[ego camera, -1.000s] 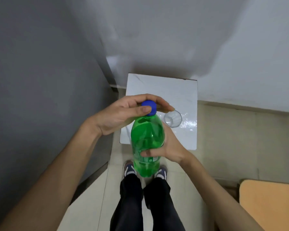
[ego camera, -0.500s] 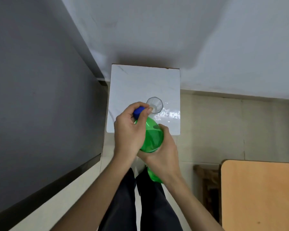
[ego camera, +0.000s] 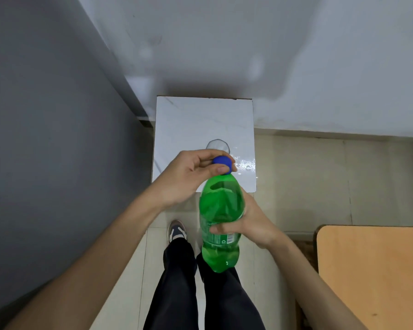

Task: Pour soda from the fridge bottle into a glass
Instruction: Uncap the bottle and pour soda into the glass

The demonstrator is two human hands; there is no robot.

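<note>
A green soda bottle with a blue cap is held upright in front of me, above my legs. My right hand wraps around its middle at the label. My left hand pinches the blue cap between thumb and fingers. Behind the cap, a clear empty glass stands on a small white table; my left fingers hide its lower part.
A grey fridge side fills the left. The white wall rises behind the white table. An orange-brown tabletop is at the lower right. My legs and one shoe stand on the tiled floor.
The bottle has come upright and nearer to me, with more of its body showing. My left hand has turned on the cap, now gripping it from the left side.
</note>
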